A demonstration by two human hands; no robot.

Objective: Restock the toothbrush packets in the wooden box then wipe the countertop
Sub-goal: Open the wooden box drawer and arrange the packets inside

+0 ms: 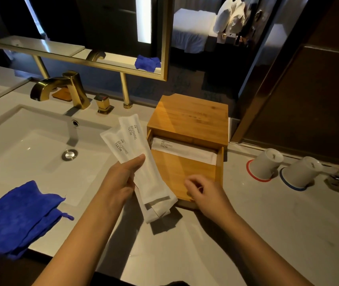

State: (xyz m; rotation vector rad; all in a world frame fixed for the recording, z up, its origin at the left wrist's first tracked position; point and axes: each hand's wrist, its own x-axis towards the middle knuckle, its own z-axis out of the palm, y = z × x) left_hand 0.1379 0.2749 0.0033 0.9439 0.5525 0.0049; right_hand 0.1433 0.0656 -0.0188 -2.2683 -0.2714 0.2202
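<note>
Head view: left hand (121,180) hides toothbrush packets' (141,162) middle; drawer (185,172) half-covered.

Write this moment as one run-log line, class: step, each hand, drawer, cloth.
step: restocking | left hand: holds toothbrush packets | right hand: empty, over drawer | drawer: open, one packet inside | blue cloth: unused

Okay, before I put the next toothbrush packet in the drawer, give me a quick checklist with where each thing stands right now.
1. Drawer of wooden box pulled open: ok.
2. Space in front of the packet in the drawer: ok.
3. Left hand gripping two packets: ok.
4. Right hand free to take one: ok, over the drawer's front edge, holding nothing.
5. Blue cloth ready beside the sink: ok.
6. Countertop already wiped: cannot tell.
</note>
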